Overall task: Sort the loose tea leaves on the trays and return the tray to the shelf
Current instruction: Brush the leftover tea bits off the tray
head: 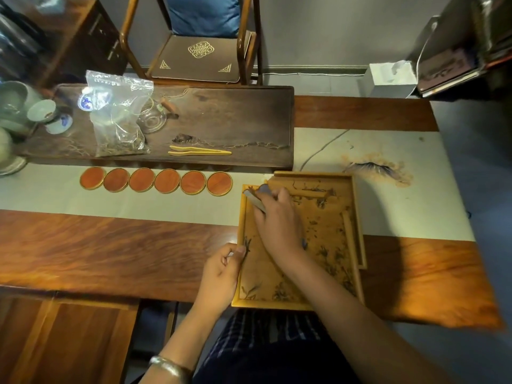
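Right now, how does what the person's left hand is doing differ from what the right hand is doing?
The left hand sits at the near left rim of the wooden tray, pinching a few tea leaves; the right hand reaches across to the far left corner. The left hand holds no tool; the right hand grips a pale flat scraper. The left wrist wears a bracelet; the right shows none. Both work over the same tray.

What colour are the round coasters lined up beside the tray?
Reddish-orange wood with thin golden rims, all six coasters alike; clearest in the head view.
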A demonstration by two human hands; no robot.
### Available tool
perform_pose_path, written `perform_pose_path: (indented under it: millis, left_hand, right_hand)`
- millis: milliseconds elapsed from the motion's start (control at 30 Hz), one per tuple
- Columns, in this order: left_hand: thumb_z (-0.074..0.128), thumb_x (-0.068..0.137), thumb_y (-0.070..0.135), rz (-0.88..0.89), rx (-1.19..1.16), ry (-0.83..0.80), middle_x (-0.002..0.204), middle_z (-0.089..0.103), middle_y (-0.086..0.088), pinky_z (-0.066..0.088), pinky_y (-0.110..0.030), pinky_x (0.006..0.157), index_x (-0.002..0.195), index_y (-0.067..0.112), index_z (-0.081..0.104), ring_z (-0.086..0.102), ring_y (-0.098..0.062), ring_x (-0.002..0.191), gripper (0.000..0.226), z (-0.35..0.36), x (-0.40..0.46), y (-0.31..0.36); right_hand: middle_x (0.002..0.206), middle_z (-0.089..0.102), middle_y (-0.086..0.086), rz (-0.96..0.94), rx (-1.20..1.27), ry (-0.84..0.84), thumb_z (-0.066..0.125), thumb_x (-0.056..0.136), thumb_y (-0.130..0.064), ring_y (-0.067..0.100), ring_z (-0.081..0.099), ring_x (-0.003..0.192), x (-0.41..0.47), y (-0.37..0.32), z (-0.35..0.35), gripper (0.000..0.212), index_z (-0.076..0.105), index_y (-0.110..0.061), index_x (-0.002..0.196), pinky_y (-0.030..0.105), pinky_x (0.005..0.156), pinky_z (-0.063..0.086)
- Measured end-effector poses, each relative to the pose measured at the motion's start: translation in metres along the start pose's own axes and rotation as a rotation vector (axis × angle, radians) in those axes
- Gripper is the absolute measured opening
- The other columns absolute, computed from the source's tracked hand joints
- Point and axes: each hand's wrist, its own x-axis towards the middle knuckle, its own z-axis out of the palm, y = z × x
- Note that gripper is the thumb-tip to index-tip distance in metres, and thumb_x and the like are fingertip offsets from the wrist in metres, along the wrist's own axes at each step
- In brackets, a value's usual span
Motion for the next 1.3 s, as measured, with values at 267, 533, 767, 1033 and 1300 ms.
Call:
perform_pose_path:
  millis: [267,533,767,1033,1300]
  left_hand:
    - [0.048,0.099,0.018,-0.007,-0.006,0.008,0.062,0.067,0.008,0.042,-0.008,0.053,0.073,0.01,0.062,0.06,0.002,0.057,0.031,-0.001,0.001,0.002]
    - [0.048,0.099,0.019,-0.02,0.057,0.01,0.064,0.066,0.005,0.04,-0.006,0.055,0.074,0.006,0.063,0.06,0.001,0.06,0.032,0.001,0.006,0.004]
    - [0.048,0.099,0.018,-0.023,0.016,0.031,0.068,0.058,-0.022,0.04,-0.015,0.053,0.083,-0.004,0.063,0.052,-0.01,0.059,0.03,0.003,0.014,0.01]
    - [0.048,0.099,0.021,-0.092,-0.033,0.019,0.067,0.059,-0.011,0.042,-0.014,0.052,0.087,-0.005,0.063,0.054,-0.01,0.056,0.032,0.001,0.012,0.002]
    - [0.048,0.099,0.023,-0.121,-0.048,0.018,0.08,0.066,-0.021,0.048,-0.016,0.059,0.089,0.001,0.066,0.062,-0.016,0.066,0.03,-0.003,0.011,-0.003]
  right_hand:
    - [0.11,0.048,0.004,0.104,-0.008,0.029,0.054,0.094,-0.025,0.016,0.05,0.09,-0.003,0.048,-0.014,0.03,0.062,-0.02,0.122,0.026,0.069,0.047]
    - [0.112,0.048,0.004,0.063,0.029,-0.006,0.052,0.095,-0.024,0.015,0.05,0.091,-0.003,0.05,-0.031,0.03,0.059,-0.016,0.123,0.02,0.067,0.037]
    - [0.112,0.041,0.004,-0.199,0.033,-0.206,0.049,0.094,-0.018,0.016,0.045,0.092,-0.013,-0.002,-0.01,0.032,0.054,-0.015,0.125,0.029,0.072,0.045]
    - [0.115,0.044,0.007,-0.119,-0.068,-0.158,0.045,0.098,-0.024,0.02,0.047,0.099,0.0,0.017,-0.006,0.033,0.051,-0.016,0.129,0.024,0.068,0.037]
    - [0.111,0.047,0.006,0.008,-0.125,-0.082,0.048,0.096,-0.026,0.015,0.05,0.089,0.014,0.062,-0.023,0.033,0.054,-0.015,0.127,0.027,0.071,0.049]
